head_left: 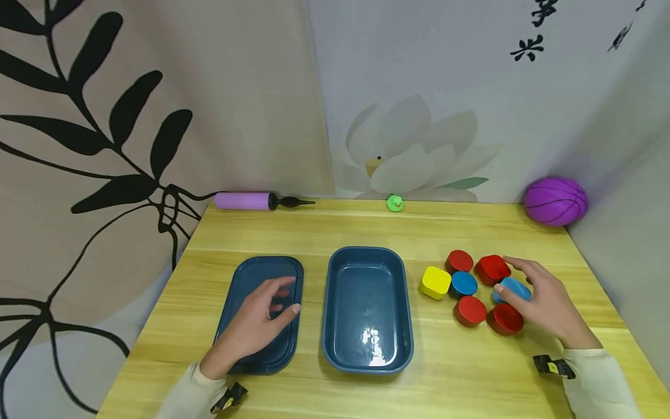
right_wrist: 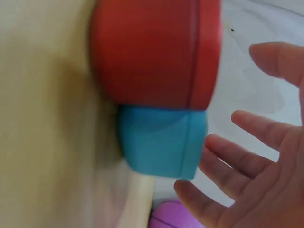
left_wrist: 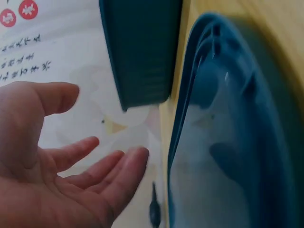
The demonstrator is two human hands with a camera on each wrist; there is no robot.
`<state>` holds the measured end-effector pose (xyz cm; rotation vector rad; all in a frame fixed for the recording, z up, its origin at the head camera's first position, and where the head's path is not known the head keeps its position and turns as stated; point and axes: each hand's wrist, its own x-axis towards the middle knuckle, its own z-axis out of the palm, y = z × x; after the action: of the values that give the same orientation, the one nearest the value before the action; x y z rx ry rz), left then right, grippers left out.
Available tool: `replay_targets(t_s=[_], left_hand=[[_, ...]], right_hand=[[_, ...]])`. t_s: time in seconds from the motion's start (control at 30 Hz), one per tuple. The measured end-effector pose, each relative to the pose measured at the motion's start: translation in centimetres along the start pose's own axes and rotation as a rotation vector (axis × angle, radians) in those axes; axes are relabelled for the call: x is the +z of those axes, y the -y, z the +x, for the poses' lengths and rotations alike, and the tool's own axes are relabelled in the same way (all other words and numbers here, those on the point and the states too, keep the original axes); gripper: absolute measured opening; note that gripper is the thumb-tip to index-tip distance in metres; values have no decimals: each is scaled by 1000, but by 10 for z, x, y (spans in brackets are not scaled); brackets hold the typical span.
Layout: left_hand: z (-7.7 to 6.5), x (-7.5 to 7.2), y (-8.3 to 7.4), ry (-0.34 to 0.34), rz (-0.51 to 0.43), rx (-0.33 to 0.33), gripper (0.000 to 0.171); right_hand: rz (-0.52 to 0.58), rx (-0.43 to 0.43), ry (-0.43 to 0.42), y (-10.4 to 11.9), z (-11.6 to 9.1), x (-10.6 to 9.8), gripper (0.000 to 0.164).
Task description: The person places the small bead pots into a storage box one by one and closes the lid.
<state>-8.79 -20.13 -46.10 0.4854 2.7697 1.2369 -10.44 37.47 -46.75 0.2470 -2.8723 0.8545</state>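
My left hand hovers over a dark blue lid, thumb and fingers apart and holding nothing. In the left wrist view the lid lies beside the loosely bent fingers. My right hand is above a light blue box, its fingers spread around it. In the right wrist view the fingertips are close to the light blue box; whether they touch it I cannot tell. A red box and a round red box flank it. A dark blue rectangular container stands between the hands.
Left of the right hand sit a yellow box, a round blue box and round red boxes. Along the back edge are a purple pump, a small green duck and a purple ball.
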Motion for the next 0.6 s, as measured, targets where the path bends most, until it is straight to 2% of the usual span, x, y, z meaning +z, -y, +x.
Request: replay_targets(t_s=[0.2,0.4,0.6], left_hand=[[3,18,-1,68,-227,5,57],[5,38,-2,146,-324,-35,65],[7,50,-7,233,-454,-21,74]], right_hand=[[97,63,12,-12,-9,1,72],[135,180,122,-22,-18,3,82],[134,222,187,-29,-21,2,80]])
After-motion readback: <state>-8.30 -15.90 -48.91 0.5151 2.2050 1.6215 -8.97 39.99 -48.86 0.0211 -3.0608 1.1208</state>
